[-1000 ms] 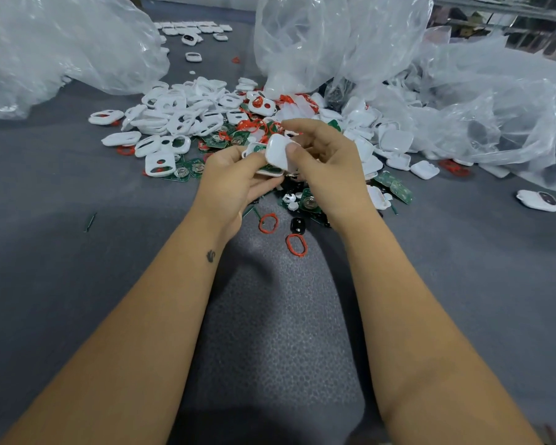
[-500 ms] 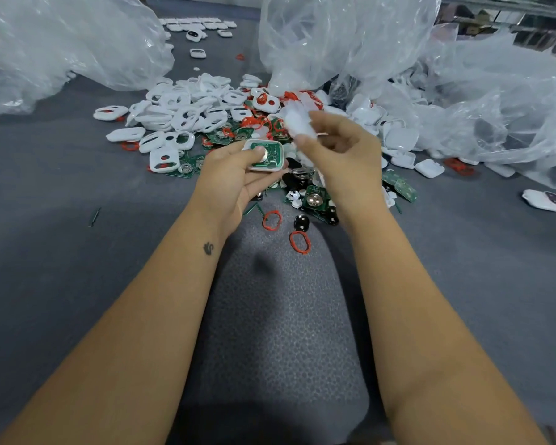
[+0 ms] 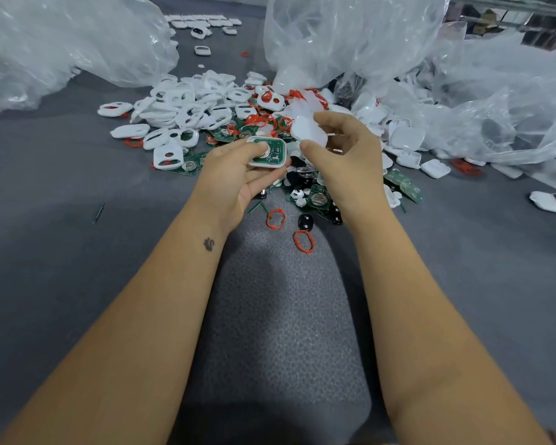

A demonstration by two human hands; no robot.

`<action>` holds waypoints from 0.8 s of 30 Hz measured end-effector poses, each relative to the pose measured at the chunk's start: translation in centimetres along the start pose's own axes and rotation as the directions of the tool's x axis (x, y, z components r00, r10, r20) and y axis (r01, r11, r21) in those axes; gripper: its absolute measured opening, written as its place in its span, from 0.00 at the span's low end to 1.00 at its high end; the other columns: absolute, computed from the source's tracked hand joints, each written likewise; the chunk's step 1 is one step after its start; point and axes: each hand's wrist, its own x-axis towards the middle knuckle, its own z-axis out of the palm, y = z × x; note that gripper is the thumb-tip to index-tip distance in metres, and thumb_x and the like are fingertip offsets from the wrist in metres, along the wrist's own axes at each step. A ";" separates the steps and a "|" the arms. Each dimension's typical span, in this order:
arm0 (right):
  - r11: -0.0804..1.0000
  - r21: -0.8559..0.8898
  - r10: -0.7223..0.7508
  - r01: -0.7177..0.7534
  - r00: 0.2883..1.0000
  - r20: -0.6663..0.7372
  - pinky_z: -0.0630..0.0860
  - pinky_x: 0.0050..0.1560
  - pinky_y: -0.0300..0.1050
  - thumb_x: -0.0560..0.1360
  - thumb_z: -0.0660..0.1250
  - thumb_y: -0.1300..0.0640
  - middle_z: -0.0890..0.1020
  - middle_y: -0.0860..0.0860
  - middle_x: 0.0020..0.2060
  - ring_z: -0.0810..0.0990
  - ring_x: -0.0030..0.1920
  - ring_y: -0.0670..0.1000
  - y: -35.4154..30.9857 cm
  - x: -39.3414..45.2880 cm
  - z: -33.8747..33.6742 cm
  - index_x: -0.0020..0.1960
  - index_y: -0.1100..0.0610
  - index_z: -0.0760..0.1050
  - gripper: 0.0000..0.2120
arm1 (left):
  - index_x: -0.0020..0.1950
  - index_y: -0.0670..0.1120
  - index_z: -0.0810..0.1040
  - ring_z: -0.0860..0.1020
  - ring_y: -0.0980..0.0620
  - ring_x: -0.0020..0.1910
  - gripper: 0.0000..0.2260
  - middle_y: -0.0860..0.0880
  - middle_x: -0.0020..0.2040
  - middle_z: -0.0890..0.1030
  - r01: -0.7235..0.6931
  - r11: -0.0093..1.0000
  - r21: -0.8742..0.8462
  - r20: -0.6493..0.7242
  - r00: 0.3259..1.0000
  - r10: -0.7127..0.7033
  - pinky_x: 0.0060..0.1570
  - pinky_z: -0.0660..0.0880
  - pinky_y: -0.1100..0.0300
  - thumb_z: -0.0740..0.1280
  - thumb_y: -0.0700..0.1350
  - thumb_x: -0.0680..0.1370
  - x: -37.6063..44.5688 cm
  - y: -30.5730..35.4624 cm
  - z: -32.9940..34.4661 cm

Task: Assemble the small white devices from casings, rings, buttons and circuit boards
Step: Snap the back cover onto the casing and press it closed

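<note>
My left hand grips a white casing half with a green circuit board and a coin cell seated in it, thumb on top. Just to its right, my right hand pinches a plain white casing cover, held slightly above and apart from the other half. Behind and below the hands lies a heap of white casings, red rings, green circuit boards and black buttons.
Large clear plastic bags lie at the back left, back centre and right. A finished white device sits at the far right. A grey foam pad lies on the dark grey table between my forearms.
My right hand has lifted the white cover off the casing in my left hand and drawn it up and to the right, baring the circuit board. It now sits a little lower again.
</note>
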 end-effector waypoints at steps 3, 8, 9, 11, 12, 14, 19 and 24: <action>0.916 -0.400 -0.065 0.040 0.997 -0.050 0.68 0.58 0.36 0.71 0.70 0.59 0.73 0.52 0.59 0.72 0.59 0.48 0.8 0.1 -0.3 0.64 0.54 0.75 0.21 | 0.53 0.33 0.77 0.84 0.40 0.47 0.06 0.36 0.47 0.84 0.006 1.000 -0.005 -0.004 1.000 -0.006 0.42 0.81 0.57 0.63 0.33 0.79 -0.1 0.1 0.0; 0.888 -0.381 -0.252 0.256 0.966 0.062 0.66 0.56 0.36 0.72 0.71 0.59 0.74 0.48 0.49 0.73 0.57 0.51 0.2 -0.6 0.7 0.55 0.55 0.82 0.11 | 0.54 0.38 0.77 0.85 0.44 0.44 0.09 0.39 0.43 0.85 0.053 0.998 -0.042 -0.004 0.999 -0.053 0.41 0.82 0.55 0.61 0.42 0.82 -0.3 0.3 0.3; 0.875 -0.388 -0.276 0.290 0.957 0.093 0.67 0.55 0.39 0.72 0.71 0.59 0.74 0.49 0.47 0.74 0.55 0.52 0.1 -0.8 1.1 0.53 0.56 0.82 0.10 | 0.55 0.37 0.77 0.85 0.45 0.42 0.10 0.40 0.41 0.85 0.066 0.996 -0.053 0.001 0.998 -0.066 0.40 0.82 0.55 0.59 0.42 0.83 -0.3 0.3 0.4; 0.832 -0.442 -0.304 0.336 0.942 0.143 0.69 0.53 0.44 0.72 0.72 0.58 0.77 0.51 0.45 0.74 0.53 0.54 0.1 -1.0 1.5 0.52 0.58 0.83 0.09 | 0.61 0.35 0.75 0.84 0.45 0.41 0.12 0.39 0.43 0.84 0.091 0.993 -0.070 0.008 0.996 -0.091 0.39 0.82 0.55 0.57 0.40 0.83 -0.5 0.3 0.6; 0.803 -0.481 -0.313 0.353 0.935 0.164 0.69 0.53 0.46 0.72 0.72 0.57 0.78 0.53 0.46 0.75 0.52 0.55 0.2 -1.1 1.6 0.52 0.58 0.82 0.10 | 0.63 0.34 0.74 0.84 0.44 0.41 0.13 0.38 0.45 0.83 0.101 0.993 -0.067 0.010 0.995 -0.101 0.39 0.82 0.55 0.57 0.39 0.83 -0.5 0.2 0.8; 0.750 -0.544 -0.327 0.376 0.926 0.188 0.69 0.53 0.47 0.73 0.71 0.56 0.79 0.54 0.47 0.75 0.52 0.56 0.3 -1.0 1.6 0.53 0.58 0.82 0.10 | 0.65 0.33 0.72 0.83 0.43 0.46 0.14 0.37 0.49 0.81 0.114 0.992 -0.050 0.008 0.994 -0.114 0.43 0.83 0.54 0.57 0.38 0.83 -0.6 0.1 1.0; 0.682 -0.595 -0.379 0.425 0.901 0.209 0.70 0.52 0.49 0.71 0.72 0.56 0.80 0.54 0.46 0.76 0.51 0.57 0.1 -1.1 1.5 0.53 0.57 0.82 0.11 | 0.65 0.33 0.72 0.79 0.42 0.52 0.14 0.38 0.50 0.80 0.115 0.993 -0.010 0.014 0.993 -0.115 0.51 0.81 0.50 0.56 0.37 0.83 -0.5 -0.2 1.2; 0.672 -0.583 -0.386 0.456 0.888 0.250 0.71 0.51 0.49 0.71 0.72 0.57 0.80 0.53 0.46 0.76 0.52 0.56 0.0 -0.9 1.1 0.53 0.56 0.83 0.11 | 0.63 0.33 0.73 0.77 0.42 0.53 0.13 0.37 0.52 0.80 0.111 0.993 0.047 0.018 0.994 -0.112 0.50 0.81 0.50 0.56 0.37 0.83 -0.4 -0.4 1.1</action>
